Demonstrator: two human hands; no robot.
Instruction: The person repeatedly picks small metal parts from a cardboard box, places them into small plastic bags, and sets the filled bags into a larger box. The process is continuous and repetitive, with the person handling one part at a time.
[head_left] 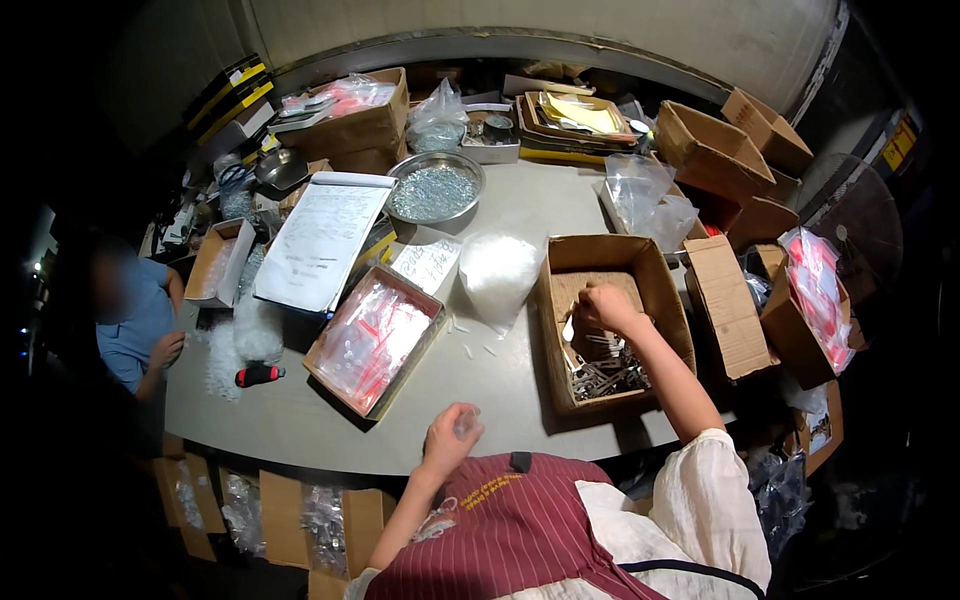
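My right hand [605,307] reaches into an open cardboard box [662,290] on the table and pinches a small pale piece above a heap of grey metal parts [608,378] in the box's near end. My left hand [452,434] hovers at the table's near edge, its fingers closed around a small clear plastic bag [466,422]. A striped dark red apron [510,530] covers my front below it.
A box of clear red-striped bags [372,340], a white bag of small parts [497,270], a metal bowl of screws [434,190], a sheet of paper [322,237] and a red-handled tool [258,375] lie on the grey table [300,420]. Cardboard boxes crowd the back and right. A person in blue [130,320] sits at left.
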